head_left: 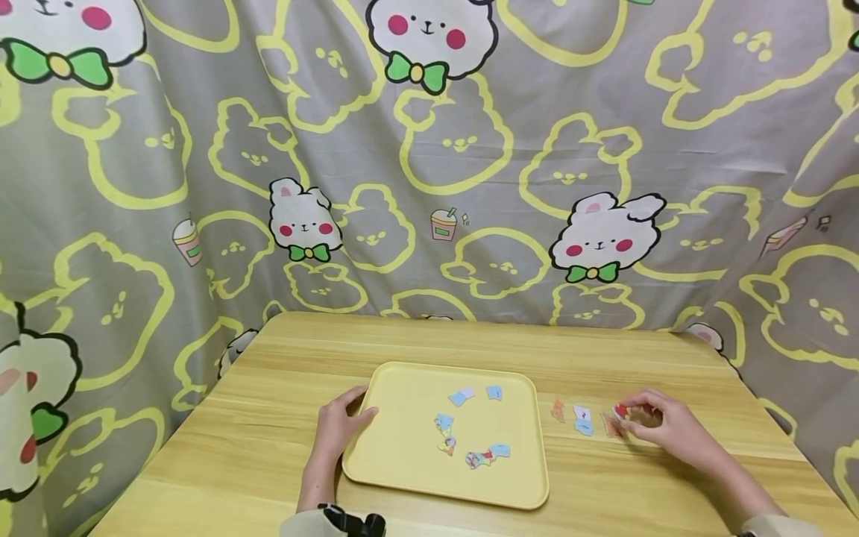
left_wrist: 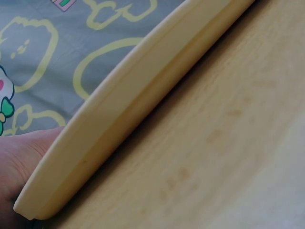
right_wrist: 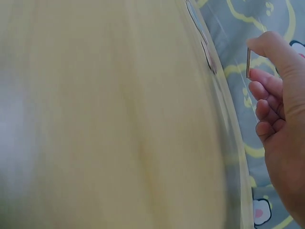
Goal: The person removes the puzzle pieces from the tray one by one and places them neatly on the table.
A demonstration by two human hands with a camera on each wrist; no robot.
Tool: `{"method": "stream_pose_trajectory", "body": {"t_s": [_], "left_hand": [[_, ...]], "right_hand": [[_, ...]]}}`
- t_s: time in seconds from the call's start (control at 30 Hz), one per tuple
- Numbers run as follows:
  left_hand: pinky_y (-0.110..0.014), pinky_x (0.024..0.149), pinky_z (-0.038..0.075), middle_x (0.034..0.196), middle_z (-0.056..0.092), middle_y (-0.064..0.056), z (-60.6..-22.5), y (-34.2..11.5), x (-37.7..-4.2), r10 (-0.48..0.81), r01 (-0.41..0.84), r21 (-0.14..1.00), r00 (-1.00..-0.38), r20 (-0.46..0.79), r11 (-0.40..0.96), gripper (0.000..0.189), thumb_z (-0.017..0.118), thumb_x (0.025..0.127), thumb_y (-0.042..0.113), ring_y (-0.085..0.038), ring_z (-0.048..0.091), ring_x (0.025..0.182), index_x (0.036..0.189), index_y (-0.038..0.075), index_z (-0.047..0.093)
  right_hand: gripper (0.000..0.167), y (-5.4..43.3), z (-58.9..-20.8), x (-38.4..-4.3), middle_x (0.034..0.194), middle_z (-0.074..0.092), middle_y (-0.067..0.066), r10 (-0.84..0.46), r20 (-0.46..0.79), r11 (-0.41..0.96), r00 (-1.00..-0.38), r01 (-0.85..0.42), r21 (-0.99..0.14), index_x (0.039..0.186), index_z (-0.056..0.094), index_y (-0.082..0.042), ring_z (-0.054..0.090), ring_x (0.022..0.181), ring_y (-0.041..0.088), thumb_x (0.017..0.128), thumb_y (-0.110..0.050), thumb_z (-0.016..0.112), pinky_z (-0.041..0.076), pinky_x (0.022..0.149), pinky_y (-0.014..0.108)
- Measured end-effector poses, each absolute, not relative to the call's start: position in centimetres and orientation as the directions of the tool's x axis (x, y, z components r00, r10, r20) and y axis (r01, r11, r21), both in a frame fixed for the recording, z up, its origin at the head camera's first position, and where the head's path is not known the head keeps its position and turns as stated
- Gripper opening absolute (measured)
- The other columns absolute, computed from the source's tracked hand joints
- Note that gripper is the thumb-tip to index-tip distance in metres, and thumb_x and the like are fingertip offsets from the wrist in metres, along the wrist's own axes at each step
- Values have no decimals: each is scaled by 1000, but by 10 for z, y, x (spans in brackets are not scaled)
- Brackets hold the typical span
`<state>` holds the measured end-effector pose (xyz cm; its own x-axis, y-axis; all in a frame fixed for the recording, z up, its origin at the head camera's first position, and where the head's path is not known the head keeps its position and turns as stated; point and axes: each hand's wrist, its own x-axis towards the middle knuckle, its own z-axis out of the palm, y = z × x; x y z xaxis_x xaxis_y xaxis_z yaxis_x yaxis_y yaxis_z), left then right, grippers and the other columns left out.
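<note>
My left hand (head_left: 338,425) grips the left rim of a yellow tray (head_left: 396,462), its thumb over the edge. In the left wrist view, part of that hand (left_wrist: 24,164) shows behind the tray's side wall (left_wrist: 114,105). Right of the tray, my right hand (head_left: 671,429) pinches a small red puzzle piece (head_left: 620,410) between thumb and forefinger, just above the table. Edge-on in the right wrist view, the thin piece (right_wrist: 248,63) stands between the fingertips. Beneath it lies a reddish piece (head_left: 612,426), partly covered. Blue-and-white pieces (head_left: 582,420) and an orange piece (head_left: 558,410) lie closer to the tray.
Inside the tray are blue pieces (head_left: 493,392), a blue-and-lilac cluster (head_left: 461,396), a mixed cluster (head_left: 445,433) and a colourful cluster (head_left: 479,459). The wooden table (head_left: 221,447) extends around the tray. A grey patterned curtain (head_left: 376,164) hangs behind and at both sides.
</note>
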<state>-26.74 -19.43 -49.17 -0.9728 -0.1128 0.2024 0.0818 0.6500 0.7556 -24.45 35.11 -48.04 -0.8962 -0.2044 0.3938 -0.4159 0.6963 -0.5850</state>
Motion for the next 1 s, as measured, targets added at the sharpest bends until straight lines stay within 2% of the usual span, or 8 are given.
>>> {"method": "stream_pose_trajectory", "body": {"t_s": [0.37,0.67,1.0], "left_hand": [[-54,109,45,133,62,-20,-488,-194,-266,-103,70,768,-979,175,637,48,77,85,20,-41,54,128,129,8,64],[-54,109,44,134,62,-19,-489,-194,-265,-107,52,773,-982,154,632,48,76,85,21,-41,53,129,130,9,64],[-53,110,44,133,62,-19,-491,-194,-267,-112,53,768,-981,161,639,47,77,85,20,-40,54,128,129,9,65]], "right_hand": [[21,371,-482,-239,81,55,-8,-156,359,742,-920,-350,-573,96,70,-14,43,70,-2,79,-13,80,36,56,17],[23,371,-486,-240,80,53,-9,-236,403,727,-884,-436,-531,93,68,-17,42,68,-2,75,-9,81,34,54,17],[25,370,-490,-238,78,48,-11,-280,403,736,-871,-464,-492,92,68,-15,39,66,-2,73,-8,83,31,53,16]]}}
